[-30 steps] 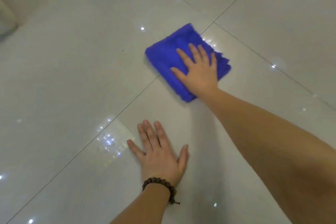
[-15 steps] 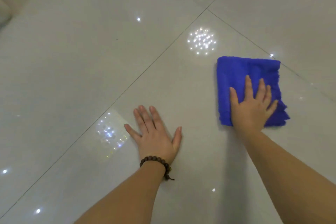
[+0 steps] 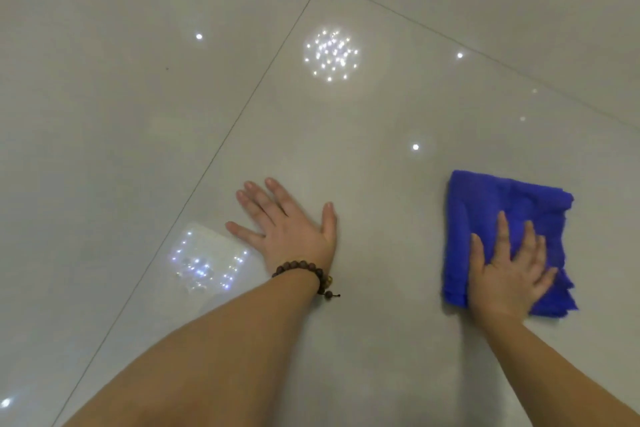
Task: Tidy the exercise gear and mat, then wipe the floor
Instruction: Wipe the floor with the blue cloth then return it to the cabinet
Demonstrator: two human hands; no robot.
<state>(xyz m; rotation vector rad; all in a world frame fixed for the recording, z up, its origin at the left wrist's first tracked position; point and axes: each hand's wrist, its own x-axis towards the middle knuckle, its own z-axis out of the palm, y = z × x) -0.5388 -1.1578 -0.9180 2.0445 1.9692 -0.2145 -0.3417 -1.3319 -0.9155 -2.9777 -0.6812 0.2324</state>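
Observation:
A folded blue cloth (image 3: 498,208) lies flat on the glossy pale tiled floor (image 3: 363,156) at the right. My right hand (image 3: 509,270) presses on the near half of the cloth with its fingers straight and spread. My left hand (image 3: 287,225) rests flat on the bare floor to the left of the cloth, fingers spread, a dark bead bracelet (image 3: 308,272) on its wrist. No exercise gear or mat is in view.
Grout lines cross the floor, one running diagonally from the upper middle to the lower left. Ceiling lights reflect as bright spots in the tiles (image 3: 330,55).
My right hand has slid the cloth from the far middle of the floor to the right and nearer to me. My left hand has stayed planted on the floor.

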